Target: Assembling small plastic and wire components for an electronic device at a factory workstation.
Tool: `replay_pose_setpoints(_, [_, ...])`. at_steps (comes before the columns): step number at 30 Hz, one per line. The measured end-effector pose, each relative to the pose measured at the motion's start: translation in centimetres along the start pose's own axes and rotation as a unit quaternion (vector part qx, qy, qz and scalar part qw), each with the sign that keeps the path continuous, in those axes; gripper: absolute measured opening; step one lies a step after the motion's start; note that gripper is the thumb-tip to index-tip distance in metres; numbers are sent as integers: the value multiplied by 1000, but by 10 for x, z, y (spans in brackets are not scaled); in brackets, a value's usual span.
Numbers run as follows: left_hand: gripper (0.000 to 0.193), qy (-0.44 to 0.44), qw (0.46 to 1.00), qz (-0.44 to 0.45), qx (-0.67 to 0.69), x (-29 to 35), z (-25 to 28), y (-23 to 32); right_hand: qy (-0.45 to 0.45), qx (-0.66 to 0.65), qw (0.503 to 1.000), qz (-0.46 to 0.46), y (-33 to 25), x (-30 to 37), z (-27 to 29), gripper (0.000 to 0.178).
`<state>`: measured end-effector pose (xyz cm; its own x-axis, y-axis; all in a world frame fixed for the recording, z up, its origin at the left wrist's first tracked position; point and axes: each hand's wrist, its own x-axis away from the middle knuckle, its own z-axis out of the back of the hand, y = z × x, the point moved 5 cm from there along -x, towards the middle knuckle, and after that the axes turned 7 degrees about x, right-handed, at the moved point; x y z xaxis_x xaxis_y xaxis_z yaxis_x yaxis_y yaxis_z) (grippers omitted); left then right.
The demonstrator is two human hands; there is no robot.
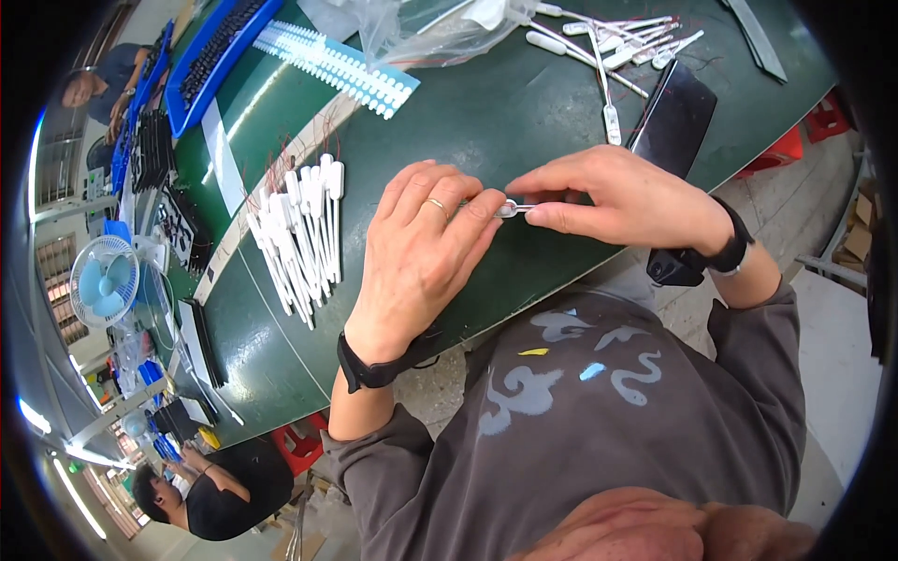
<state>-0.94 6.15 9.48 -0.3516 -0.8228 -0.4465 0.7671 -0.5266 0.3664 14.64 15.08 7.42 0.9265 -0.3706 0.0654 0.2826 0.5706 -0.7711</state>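
My left hand [421,243], a ring on one finger, pinches one end of a small white paddle-headed stick [508,210] above the green table [412,122]. From the other side, my right hand [622,198] grips the same piece between thumb and fingers. Most of it is hidden by my fingers. Left of my left hand lies a bundle of similar white sticks [304,220] with thin red wires at their far ends. More of these sticks [613,47] are scattered loosely beyond my right hand, and a single one [611,122] points toward it.
A black phone-like slab [678,117] lies beside my right hand. Farther off are a blue sheet of white oval stickers [346,70], a clear plastic bag [421,37] and a blue tray [178,103] of dark parts. Two other people sit at the left, near a fan [103,278].
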Motion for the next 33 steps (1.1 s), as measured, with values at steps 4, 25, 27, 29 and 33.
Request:
replay_pose_setpoints(4, [29, 15, 1000, -9, -21, -4, 23, -3, -121, -206, 968, -79, -9, -21, -7, 34])
replay_pose_setpoints(25, [54, 247, 699, 391, 545, 32, 6, -80, -38, -346, 932, -104, 0, -101, -28, 28])
replay_pose_setpoints(27, [52, 237, 687, 399, 559, 35, -1, -87, -32, -311, 944, -104, 2, -104, -34, 27])
replay_pose_setpoints(29, [50, 232, 679, 405, 566, 37, -7, -91, -30, -294, 949, -106, 5, -105, -37, 27])
replay_pose_setpoints(33, [47, 221, 666, 429, 569, 39, -16, -94, -32, -289, 950, -117, 11, -104, -39, 26])
